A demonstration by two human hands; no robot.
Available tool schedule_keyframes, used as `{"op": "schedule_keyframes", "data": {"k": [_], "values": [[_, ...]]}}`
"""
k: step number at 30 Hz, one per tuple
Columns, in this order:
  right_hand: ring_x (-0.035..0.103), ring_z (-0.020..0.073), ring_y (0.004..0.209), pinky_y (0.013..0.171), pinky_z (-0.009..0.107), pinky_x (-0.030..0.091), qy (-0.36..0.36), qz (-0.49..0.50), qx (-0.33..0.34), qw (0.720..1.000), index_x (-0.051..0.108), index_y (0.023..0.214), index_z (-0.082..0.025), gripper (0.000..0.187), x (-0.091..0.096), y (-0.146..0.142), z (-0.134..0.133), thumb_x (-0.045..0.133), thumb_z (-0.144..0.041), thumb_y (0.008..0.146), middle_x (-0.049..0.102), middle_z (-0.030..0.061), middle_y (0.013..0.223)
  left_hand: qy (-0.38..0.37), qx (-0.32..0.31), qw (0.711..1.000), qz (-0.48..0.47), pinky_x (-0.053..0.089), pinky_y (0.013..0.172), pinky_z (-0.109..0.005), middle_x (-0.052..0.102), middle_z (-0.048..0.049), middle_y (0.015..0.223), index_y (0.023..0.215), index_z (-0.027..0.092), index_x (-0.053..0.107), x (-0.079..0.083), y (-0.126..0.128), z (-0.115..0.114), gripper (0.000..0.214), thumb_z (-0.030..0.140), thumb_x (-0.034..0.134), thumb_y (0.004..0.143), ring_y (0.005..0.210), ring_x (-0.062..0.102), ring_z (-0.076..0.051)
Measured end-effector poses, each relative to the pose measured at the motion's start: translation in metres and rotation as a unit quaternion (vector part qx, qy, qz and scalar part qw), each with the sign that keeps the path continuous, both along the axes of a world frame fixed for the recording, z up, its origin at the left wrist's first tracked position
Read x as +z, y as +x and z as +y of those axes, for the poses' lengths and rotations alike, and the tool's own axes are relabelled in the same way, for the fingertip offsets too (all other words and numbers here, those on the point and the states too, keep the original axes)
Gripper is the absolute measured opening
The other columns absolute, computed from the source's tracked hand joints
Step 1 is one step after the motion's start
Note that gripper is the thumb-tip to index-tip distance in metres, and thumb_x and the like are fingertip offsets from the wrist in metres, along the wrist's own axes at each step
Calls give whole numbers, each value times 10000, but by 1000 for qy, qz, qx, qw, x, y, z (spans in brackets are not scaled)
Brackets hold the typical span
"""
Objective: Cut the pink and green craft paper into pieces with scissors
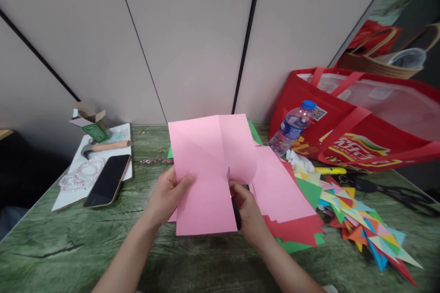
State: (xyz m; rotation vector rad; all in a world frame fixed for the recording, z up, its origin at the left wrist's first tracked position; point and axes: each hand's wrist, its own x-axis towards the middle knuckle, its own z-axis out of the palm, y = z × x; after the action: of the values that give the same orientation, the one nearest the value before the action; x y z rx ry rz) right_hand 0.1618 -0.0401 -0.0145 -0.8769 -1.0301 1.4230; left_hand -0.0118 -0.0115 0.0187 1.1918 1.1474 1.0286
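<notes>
A pink sheet of paper (pixel 199 169) with a vertical crease is held up above the table. My left hand (pixel 170 194) grips its left edge, thumb on the front face and fingers behind. In my right hand (pixel 247 210) is a pair of scissors (pixel 236 213) with a dark handle, closed in my fingers. One blade shows against the sheet near the crease. Below it the paper is cut through, and the flap to the right of the cut curls over my hand. Beside my right hand lies a stack of pink sheets (pixel 275 183) over red paper (pixel 295 230) and green paper.
On the right are folded colourful paper pieces (pixel 367 224), black scissors (pixel 395 190), a yellow marker (pixel 330 170), a water bottle (pixel 292 126) and a red bag (pixel 360 119). On the left, a phone (pixel 108 181), hammer (pixel 110 145), beads (pixel 82 174) and small green box (pixel 94 128) sit on a white board.
</notes>
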Motion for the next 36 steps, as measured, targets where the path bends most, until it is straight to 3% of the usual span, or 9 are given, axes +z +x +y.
{"op": "schedule_keyframes", "data": {"k": [36], "values": [[642,186,678,573,259,482,-6,-4,-21,1000,647,727,-201,177,-7,2,1,700,-158,563,705,6,708,1,-6,1000,-10,495,558,-249,684,-25,847,927,193,579,0,0,1,217,316,619,753,645,601,-135]]}}
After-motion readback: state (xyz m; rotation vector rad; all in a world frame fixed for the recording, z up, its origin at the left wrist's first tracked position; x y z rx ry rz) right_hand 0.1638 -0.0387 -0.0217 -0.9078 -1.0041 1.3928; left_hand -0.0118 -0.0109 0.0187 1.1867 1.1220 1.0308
